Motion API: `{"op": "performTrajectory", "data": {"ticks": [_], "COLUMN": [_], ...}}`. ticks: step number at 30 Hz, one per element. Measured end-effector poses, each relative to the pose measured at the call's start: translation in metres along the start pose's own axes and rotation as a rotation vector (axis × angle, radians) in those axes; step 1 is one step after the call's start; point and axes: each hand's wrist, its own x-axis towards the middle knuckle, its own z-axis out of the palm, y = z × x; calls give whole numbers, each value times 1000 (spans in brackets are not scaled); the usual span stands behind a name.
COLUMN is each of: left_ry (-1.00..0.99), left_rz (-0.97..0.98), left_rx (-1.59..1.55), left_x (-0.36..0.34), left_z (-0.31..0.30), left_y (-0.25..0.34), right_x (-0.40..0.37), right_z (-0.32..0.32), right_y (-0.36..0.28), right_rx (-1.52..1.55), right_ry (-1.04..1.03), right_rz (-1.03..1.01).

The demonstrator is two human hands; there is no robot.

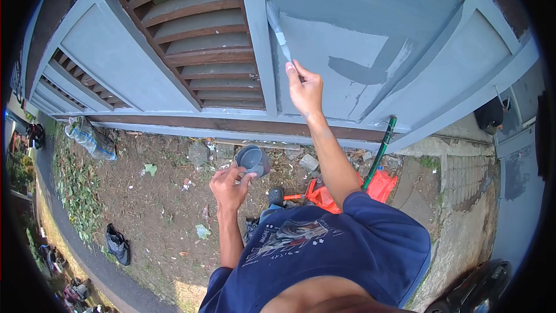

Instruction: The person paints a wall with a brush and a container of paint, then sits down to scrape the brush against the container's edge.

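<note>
- Far left: a clear plastic bag (90, 139) lies at the foot of the gate and a dark cloth (117, 243) sits on the dirt ground (156, 197). Both are well apart from the hands.
- Brown wooden slats (202, 40) fill the left half of the gate, with a grey frame around them.
- Left hand (227, 188): grip closed on the rim of a grey cup (253, 159), thumb and fingers pinching the near edge. The cup is held low in front of the body, above the ground, mouth up and slightly tilted. It looks parked there so it stays level and within reach of the other hand.
- Left arm is bent, forearm pointing forward and down, wrist about straight.
- Brush (279, 32): slim with a pale handle, its tip lying on the grey panel (370, 17) just beside the centre post, at the edge of the darker wet-looking patch.
- Right hand (305, 90): grip closed on the low end of the brush handle, fingers pinched like holding a pen, likely for a fine edge stroke.
- Right arm is stretched up and forward, elbow nearly straight.
- Right: a green pole (379, 150) leans on the gate base, with an orange bag (382, 185) below it.
</note>
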Motion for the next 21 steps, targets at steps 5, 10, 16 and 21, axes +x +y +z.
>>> {"op": "performTrajectory", "data": {"ticks": [5, 10, 16, 21], "left_ry": [8, -34, -7, -3], "left_rz": [66, 68, 122, 119], "left_rx": [-16, -35, -86, -57], "left_x": [8, 14, 11, 6], "left_z": [9, 14, 14, 14], "left_y": [-3, 4, 9, 11], "right_x": [23, 31, 38, -7], "right_z": [-102, -192, -163, -59], "right_y": [27, 30, 57, 20], "right_rx": [201, 234, 107, 99], "right_ry": [184, 494, 662, 226], "right_rz": [140, 152, 65, 51]}}
